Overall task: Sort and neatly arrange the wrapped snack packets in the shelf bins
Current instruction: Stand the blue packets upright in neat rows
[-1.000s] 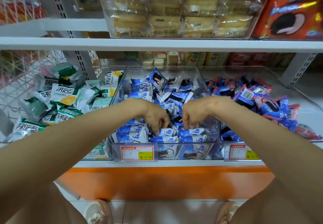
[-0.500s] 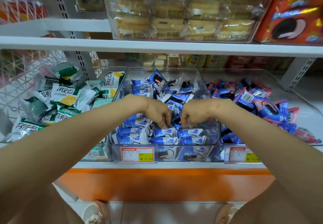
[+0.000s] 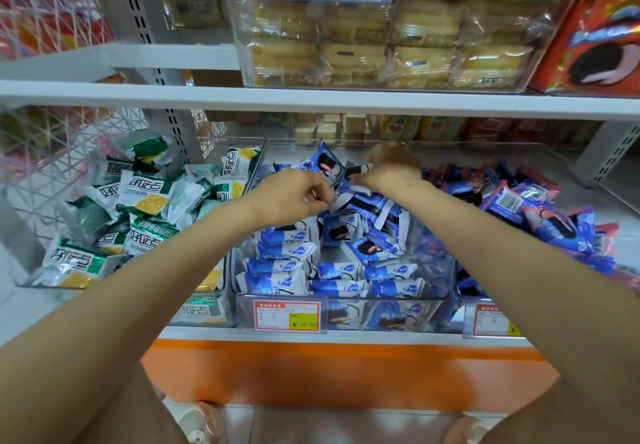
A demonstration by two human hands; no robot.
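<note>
Both hands reach into the middle clear bin, over its back half. The right hand is nearest the bin's back wall, and its fingers are curled down and pinch one blue packet lifted off the heap. The left hand is just beside it, toward the bin's left wall. Its fingers are curled in against the loose packets, but blur hides whether they grip one. At the back of the bin the blue packets lie in a jumbled heap, while at its front they lie flat in tidy stacked rows. A red and yellow price label is fixed to the bin's front wall. Green packets are piled in the bin to its left, and blue-and-pink packets fill the bin to its right.
</note>
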